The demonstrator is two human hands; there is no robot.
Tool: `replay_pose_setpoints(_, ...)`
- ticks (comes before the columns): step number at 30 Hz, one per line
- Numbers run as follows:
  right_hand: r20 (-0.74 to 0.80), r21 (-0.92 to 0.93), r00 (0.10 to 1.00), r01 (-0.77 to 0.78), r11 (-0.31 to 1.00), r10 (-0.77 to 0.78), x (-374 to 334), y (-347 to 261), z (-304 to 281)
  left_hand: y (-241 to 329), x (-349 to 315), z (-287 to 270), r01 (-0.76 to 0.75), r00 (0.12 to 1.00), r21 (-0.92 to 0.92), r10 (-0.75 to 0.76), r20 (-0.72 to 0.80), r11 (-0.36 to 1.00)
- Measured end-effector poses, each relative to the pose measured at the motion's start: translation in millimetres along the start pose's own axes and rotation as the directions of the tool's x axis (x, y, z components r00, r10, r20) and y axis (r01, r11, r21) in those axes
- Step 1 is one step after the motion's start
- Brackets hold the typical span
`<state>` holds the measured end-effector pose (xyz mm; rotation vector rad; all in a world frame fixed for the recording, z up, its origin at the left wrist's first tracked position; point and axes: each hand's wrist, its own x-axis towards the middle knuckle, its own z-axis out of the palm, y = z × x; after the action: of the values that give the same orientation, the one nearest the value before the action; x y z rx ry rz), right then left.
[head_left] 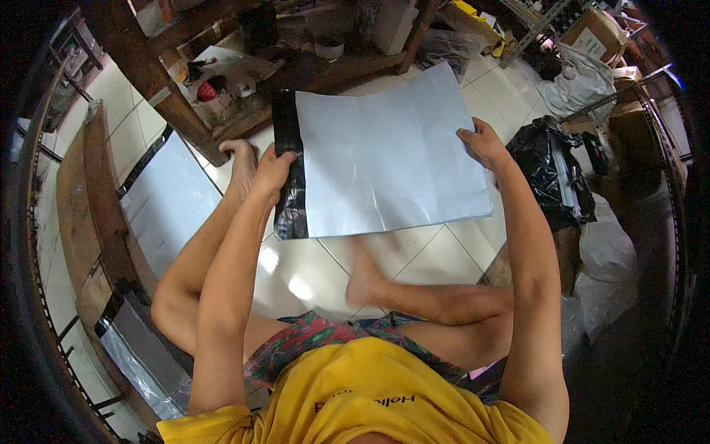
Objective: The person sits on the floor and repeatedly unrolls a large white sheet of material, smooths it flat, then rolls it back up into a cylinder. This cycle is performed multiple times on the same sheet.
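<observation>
Sheets [388, 152] ran lengthwise left to right, the left hand [276, 172] gripping their black edge [291, 203], the right hand [485, 144] holding the opposite edge.

Right foot [363, 280] blurred, right hand [485, 145] partly hidden behind white packaging [392, 155]

White floor tiles [436, 255] lie beneath the grip, bright glare [299, 287] on the near side. Beyond it stands dark wooden shelving [347, 74]; farther right, dimly seen, is probably a metal rack [534, 33].
</observation>
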<state>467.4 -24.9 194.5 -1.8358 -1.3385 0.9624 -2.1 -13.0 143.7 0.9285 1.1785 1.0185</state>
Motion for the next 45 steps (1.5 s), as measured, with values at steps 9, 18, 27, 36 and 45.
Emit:
replay_pose_setpoints(9, 0.071, -0.147, 0.982, -0.162, 0.976, 0.173, 24.6, 154.3, 61.4, -93.2, 0.0, -5.1, 0.194, 0.963, 0.119, -0.166, -0.211, 0.974)
replay_pose_setpoints(18, 0.168, -0.159, 0.986, 0.024, 0.987, 0.003, 13.8, 182.3, 83.7, -179.1, 30.8, -51.3, 0.251, 0.949, 0.714, -0.019, -0.316, 0.654)
replay_pose_setpoints(27, 0.159, -0.476, 0.968, 0.247, 0.844, -0.194, -57.3, 54.4, 182.3, -126.6, 2.4, -26.1, 0.171, 0.975, 0.581, -0.054, -0.214, 0.796)
replay_pose_setpoints(36, 0.158, -0.208, 0.973, -0.131, 0.969, 0.166, -23.4, 143.8, 167.8, -122.3, 11.5, -35.1, 0.436, 0.9, 0.003, -0.436, 0.015, 0.9)
replay_pose_setpoints(45, 0.119, -0.375, 0.992, 0.087, 0.923, -0.045, -42.4, 58.3, 175.6, -122.3, 0.0, -3.0, 0.504, 0.854, -0.214, -0.52, -0.024, 0.837)
